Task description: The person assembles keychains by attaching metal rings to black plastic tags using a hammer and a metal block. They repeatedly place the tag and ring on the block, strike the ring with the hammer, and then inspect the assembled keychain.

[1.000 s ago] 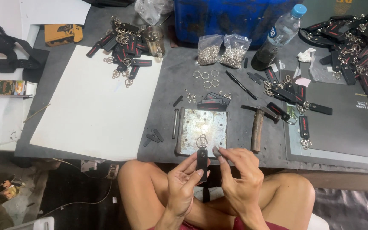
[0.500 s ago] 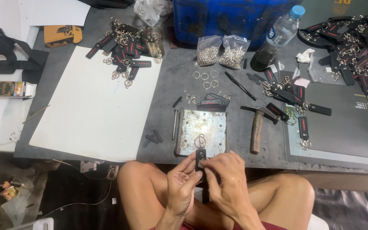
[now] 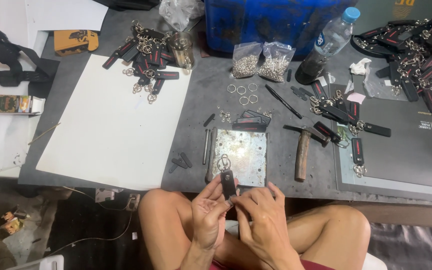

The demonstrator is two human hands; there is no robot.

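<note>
A large white sheet (image 3: 111, 125) lies on the left of the grey tabletop (image 3: 211, 95). A pile of black key fobs (image 3: 148, 60) rests at its upper edge. At centre, a worn metal plate (image 3: 241, 150) sits near the front edge, with a hammer (image 3: 303, 150) just to its right. The left hand (image 3: 208, 212) and right hand (image 3: 263, 220) meet in front of the plate, above the person's lap. The fingers of both hands are pinched on a black key fob strap (image 3: 228, 184), held upright, its metal ring (image 3: 224, 162) at the top.
</note>
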